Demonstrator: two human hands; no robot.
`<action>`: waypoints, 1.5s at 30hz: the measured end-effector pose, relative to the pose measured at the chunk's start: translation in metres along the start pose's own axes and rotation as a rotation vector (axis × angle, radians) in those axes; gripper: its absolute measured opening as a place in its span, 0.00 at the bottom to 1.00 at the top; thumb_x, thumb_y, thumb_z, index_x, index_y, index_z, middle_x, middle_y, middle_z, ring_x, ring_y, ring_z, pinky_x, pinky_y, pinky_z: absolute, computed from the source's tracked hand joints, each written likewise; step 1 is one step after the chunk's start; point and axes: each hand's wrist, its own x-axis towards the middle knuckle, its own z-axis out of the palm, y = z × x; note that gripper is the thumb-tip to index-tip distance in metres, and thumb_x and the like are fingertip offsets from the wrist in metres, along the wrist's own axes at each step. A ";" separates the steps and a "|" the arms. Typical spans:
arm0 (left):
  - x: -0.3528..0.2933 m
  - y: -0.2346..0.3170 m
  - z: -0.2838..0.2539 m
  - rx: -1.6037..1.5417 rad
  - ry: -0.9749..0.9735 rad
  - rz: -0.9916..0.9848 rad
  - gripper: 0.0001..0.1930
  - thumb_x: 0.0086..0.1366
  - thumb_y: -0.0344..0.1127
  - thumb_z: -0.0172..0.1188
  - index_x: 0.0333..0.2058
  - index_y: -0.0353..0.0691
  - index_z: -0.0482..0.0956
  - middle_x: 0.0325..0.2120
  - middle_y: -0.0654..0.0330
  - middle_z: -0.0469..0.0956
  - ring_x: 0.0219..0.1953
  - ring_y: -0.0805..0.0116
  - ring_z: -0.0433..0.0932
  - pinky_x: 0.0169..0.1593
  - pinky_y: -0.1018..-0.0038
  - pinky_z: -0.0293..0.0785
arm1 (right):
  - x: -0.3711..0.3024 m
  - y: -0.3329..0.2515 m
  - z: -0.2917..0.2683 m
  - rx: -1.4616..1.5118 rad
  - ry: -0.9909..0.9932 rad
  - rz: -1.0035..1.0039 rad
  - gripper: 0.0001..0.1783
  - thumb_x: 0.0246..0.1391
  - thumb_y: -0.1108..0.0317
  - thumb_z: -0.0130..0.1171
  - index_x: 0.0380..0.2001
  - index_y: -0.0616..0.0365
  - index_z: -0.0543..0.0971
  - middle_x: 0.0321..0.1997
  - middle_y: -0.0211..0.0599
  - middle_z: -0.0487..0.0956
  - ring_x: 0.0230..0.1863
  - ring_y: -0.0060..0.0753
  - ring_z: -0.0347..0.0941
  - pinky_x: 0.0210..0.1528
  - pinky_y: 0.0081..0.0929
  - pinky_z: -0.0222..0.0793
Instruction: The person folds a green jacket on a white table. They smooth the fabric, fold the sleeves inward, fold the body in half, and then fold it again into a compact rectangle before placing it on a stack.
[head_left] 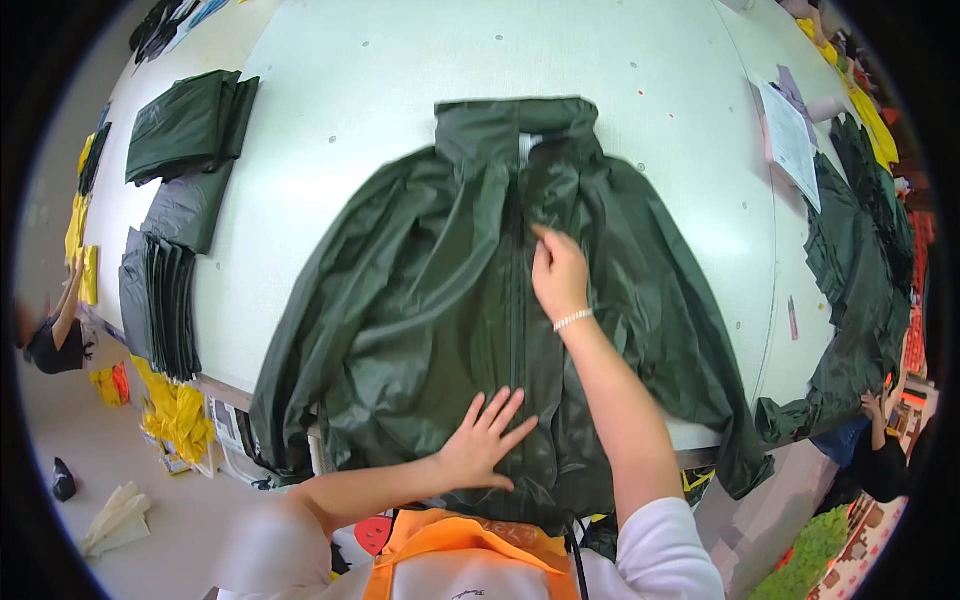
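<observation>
A dark green waterproof jacket [420,300] lies spread on the pale table, collar away from me and both sleeves angled down at the sides. My left hand [487,440] rests flat near the hem, fingers spread across the front opening. Higher up, my right hand [560,272] is closed at the front placket, thumb and forefinger pinching at its edge just below the collar. Whether a zip pull is between those fingertips is hidden. The zip line [516,300] runs down the middle of the jacket. A pale label [528,148] shows inside the collar.
Folded dark green garments [185,125] are stacked at the left, with more upright folds [160,305] nearer me. Papers [790,145] and a heap of dark green garments [855,260] lie at the right, near a small pen-like tool [793,318]. Other people work at both sides.
</observation>
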 end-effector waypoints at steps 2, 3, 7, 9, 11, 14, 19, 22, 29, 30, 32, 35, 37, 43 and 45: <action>-0.012 -0.002 -0.008 -0.173 0.078 0.049 0.42 0.46 0.58 0.66 0.58 0.44 0.65 0.61 0.44 0.55 0.63 0.47 0.56 0.62 0.52 0.55 | -0.017 -0.013 -0.007 0.022 -0.088 0.096 0.15 0.50 0.68 0.57 0.42 0.57 0.77 0.36 0.43 0.76 0.40 0.48 0.71 0.43 0.37 0.67; -0.006 -0.012 -0.018 -0.403 0.281 0.027 0.36 0.46 0.50 0.68 0.53 0.41 0.70 0.55 0.46 0.65 0.57 0.49 0.66 0.58 0.56 0.62 | -0.016 -0.016 -0.008 0.015 -0.044 0.112 0.16 0.50 0.68 0.57 0.44 0.57 0.76 0.37 0.44 0.75 0.41 0.48 0.71 0.43 0.37 0.67; 0.068 -0.074 -0.115 -0.117 0.974 -0.237 0.25 0.47 0.34 0.67 0.45 0.38 0.70 0.44 0.49 0.70 0.50 0.49 0.67 0.53 0.60 0.64 | 0.019 -0.026 0.003 0.073 0.081 0.111 0.22 0.49 0.72 0.58 0.50 0.59 0.71 0.43 0.46 0.72 0.43 0.49 0.70 0.46 0.36 0.68; 0.113 -0.121 -0.142 -0.076 1.102 -0.476 0.29 0.49 0.40 0.67 0.46 0.32 0.66 0.44 0.47 0.67 0.47 0.46 0.67 0.50 0.61 0.67 | 0.044 -0.030 0.012 0.077 0.116 0.033 0.23 0.48 0.73 0.57 0.50 0.59 0.70 0.42 0.45 0.72 0.43 0.49 0.70 0.45 0.37 0.68; 0.145 -0.156 -0.152 -0.179 0.916 -0.743 0.35 0.51 0.52 0.66 0.48 0.29 0.65 0.44 0.44 0.70 0.48 0.48 0.71 0.47 0.61 0.70 | 0.062 -0.036 0.023 0.035 0.083 -0.010 0.18 0.49 0.74 0.55 0.46 0.59 0.73 0.39 0.44 0.74 0.42 0.48 0.71 0.44 0.36 0.68; 0.159 -0.174 -0.166 -0.212 0.747 -0.814 0.28 0.51 0.51 0.65 0.38 0.29 0.73 0.33 0.46 0.77 0.37 0.51 0.76 0.40 0.62 0.73 | 0.072 -0.031 0.040 0.089 0.130 0.007 0.11 0.51 0.73 0.56 0.39 0.60 0.78 0.33 0.42 0.76 0.35 0.46 0.73 0.39 0.34 0.70; 0.159 -0.196 -0.171 -0.414 0.778 -0.569 0.18 0.56 0.43 0.61 0.27 0.29 0.76 0.20 0.44 0.73 0.20 0.56 0.70 0.28 0.65 0.67 | 0.073 -0.016 0.057 0.229 0.220 0.101 0.06 0.50 0.73 0.59 0.33 0.61 0.80 0.29 0.42 0.77 0.29 0.42 0.74 0.34 0.29 0.70; 0.159 -0.198 -0.176 -0.523 0.697 -0.439 0.13 0.61 0.37 0.56 0.30 0.29 0.74 0.18 0.46 0.68 0.20 0.66 0.64 0.27 0.68 0.64 | 0.078 -0.019 0.059 0.239 0.235 0.141 0.06 0.49 0.74 0.59 0.32 0.62 0.80 0.28 0.42 0.77 0.28 0.40 0.74 0.32 0.28 0.70; 0.168 -0.211 -0.174 -1.168 0.626 -0.222 0.14 0.66 0.39 0.46 0.38 0.31 0.71 0.33 0.61 0.74 0.38 0.75 0.67 0.46 0.76 0.64 | 0.089 -0.034 0.048 0.454 0.140 0.215 0.10 0.45 0.69 0.66 0.30 0.64 0.79 0.27 0.38 0.78 0.27 0.29 0.74 0.32 0.23 0.70; 0.170 -0.210 -0.173 -1.272 0.635 -0.214 0.16 0.66 0.41 0.44 0.38 0.32 0.71 0.34 0.62 0.73 0.40 0.75 0.66 0.48 0.76 0.63 | 0.090 -0.036 0.046 0.485 0.107 0.229 0.12 0.44 0.68 0.68 0.30 0.65 0.79 0.27 0.37 0.78 0.27 0.27 0.74 0.33 0.22 0.70; 0.171 -0.208 -0.171 -1.480 0.653 -0.199 0.18 0.68 0.45 0.38 0.39 0.34 0.69 0.38 0.64 0.72 0.43 0.75 0.65 0.50 0.76 0.61 | 0.091 -0.030 0.049 0.507 0.073 0.262 0.11 0.45 0.69 0.68 0.29 0.65 0.78 0.25 0.29 0.76 0.26 0.16 0.69 0.31 0.16 0.66; 0.163 -0.202 -0.168 -1.284 0.790 -0.415 0.17 0.68 0.45 0.41 0.36 0.35 0.69 0.35 0.61 0.72 0.41 0.75 0.65 0.49 0.75 0.62 | 0.094 -0.033 0.045 0.528 0.031 0.302 0.10 0.45 0.70 0.68 0.27 0.65 0.78 0.24 0.24 0.75 0.25 0.10 0.65 0.28 0.12 0.63; 0.144 -0.160 -0.205 -0.861 0.664 -0.554 0.16 0.62 0.41 0.56 0.42 0.36 0.68 0.40 0.49 0.73 0.46 0.62 0.71 0.49 0.70 0.64 | 0.095 -0.028 0.039 0.469 0.038 0.313 0.10 0.46 0.71 0.68 0.27 0.65 0.77 0.24 0.23 0.75 0.24 0.10 0.64 0.27 0.12 0.62; 0.071 -0.180 -0.169 0.098 0.728 -0.760 0.23 0.57 0.45 0.61 0.48 0.42 0.71 0.43 0.51 0.76 0.46 0.51 0.73 0.47 0.60 0.68 | 0.086 -0.028 0.027 0.481 -0.027 0.306 0.16 0.48 0.66 0.64 0.37 0.67 0.77 0.35 0.45 0.78 0.32 0.34 0.76 0.36 0.26 0.70; 0.053 -0.206 -0.172 -0.043 0.604 -0.877 0.13 0.62 0.42 0.53 0.43 0.45 0.75 0.33 0.49 0.78 0.38 0.47 0.76 0.40 0.58 0.71 | 0.069 -0.042 0.012 0.140 -0.046 0.212 0.26 0.51 0.62 0.62 0.48 0.69 0.69 0.44 0.53 0.74 0.43 0.45 0.73 0.44 0.31 0.68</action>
